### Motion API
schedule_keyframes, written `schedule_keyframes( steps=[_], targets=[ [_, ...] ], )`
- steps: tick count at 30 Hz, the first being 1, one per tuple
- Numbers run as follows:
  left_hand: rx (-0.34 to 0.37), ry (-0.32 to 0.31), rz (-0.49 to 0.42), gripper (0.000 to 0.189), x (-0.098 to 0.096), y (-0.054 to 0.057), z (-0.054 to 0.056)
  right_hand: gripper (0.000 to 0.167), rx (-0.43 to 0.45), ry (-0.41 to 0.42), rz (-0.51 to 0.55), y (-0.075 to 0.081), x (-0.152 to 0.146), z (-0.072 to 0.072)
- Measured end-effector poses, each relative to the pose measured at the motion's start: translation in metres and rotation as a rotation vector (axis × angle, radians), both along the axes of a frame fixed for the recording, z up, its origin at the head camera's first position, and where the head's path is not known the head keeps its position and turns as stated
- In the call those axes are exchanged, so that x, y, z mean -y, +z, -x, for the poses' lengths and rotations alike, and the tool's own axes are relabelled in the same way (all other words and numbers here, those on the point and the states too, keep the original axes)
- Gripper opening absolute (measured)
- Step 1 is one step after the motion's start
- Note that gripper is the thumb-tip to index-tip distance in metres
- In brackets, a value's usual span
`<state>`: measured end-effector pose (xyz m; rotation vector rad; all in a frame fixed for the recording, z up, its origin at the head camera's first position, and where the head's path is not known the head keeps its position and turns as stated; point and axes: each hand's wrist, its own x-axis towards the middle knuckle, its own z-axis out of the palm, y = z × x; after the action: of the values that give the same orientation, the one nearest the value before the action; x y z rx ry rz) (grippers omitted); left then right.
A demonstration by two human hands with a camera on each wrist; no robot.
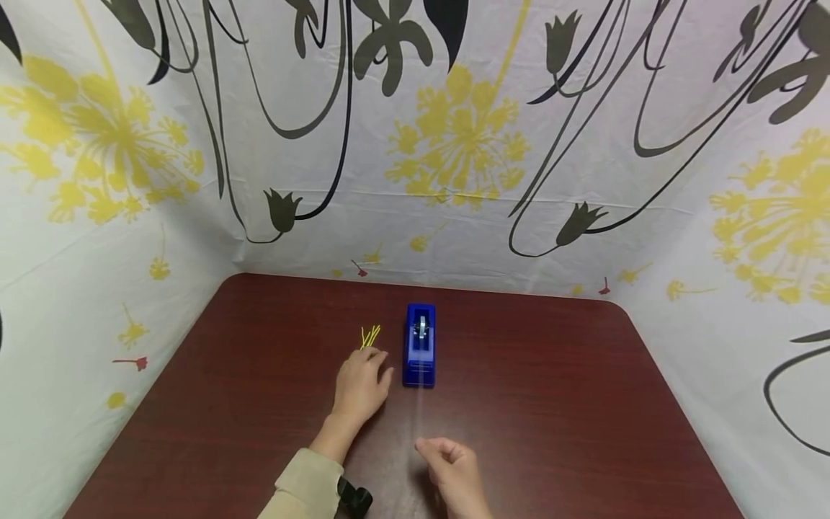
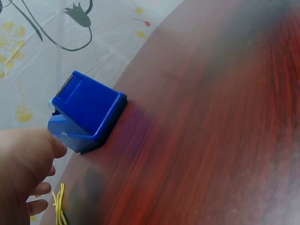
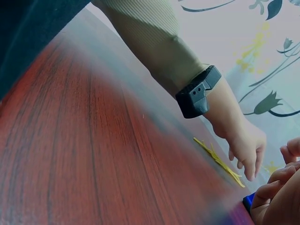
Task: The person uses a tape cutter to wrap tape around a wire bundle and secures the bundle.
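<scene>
A blue tape dispenser stands upright on the table, its roll holder toward the far side. To its left lies a small bundle of thin yellow strands, also visible in the right wrist view. My left hand hovers over the near end of the strands, fingers pointing down and loosely bent, not visibly gripping them. Nearer to me, in front of the dispenser, is my right hand, with thumb and index fingertip close together. Whether it pinches clear tape cannot be told; a faint pale streak runs between dispenser and hand.
The dark red wooden table has rounded far corners. A white cloth printed with flowers hangs behind it and along both sides. On my left wrist sits a black strapped device, below a beige sleeve.
</scene>
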<state>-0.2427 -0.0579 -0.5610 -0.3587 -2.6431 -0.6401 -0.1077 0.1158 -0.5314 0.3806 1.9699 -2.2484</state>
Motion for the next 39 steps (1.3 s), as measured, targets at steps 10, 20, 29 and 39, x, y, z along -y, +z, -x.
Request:
schedule_keyframes(
  steps=[10,20,29,39],
  targets=[
    [-0.011,0.047,0.040,0.031,0.010,-0.007,0.002,0.022,-0.001,0.001,-0.002,-0.001,0.001,0.000],
    [-0.022,0.104,0.079,0.033,0.018,-0.009,0.002,0.022,0.022,0.008,-0.023,-0.002,0.001,0.000],
    [0.006,0.163,0.042,0.035,0.023,-0.010,0.000,0.024,0.031,0.018,-0.040,-0.004,0.000,0.001],
    [0.058,0.206,0.035,0.036,0.026,-0.012,-0.001,0.022,0.021,0.019,-0.015,-0.006,-0.001,0.001]
  ],
)
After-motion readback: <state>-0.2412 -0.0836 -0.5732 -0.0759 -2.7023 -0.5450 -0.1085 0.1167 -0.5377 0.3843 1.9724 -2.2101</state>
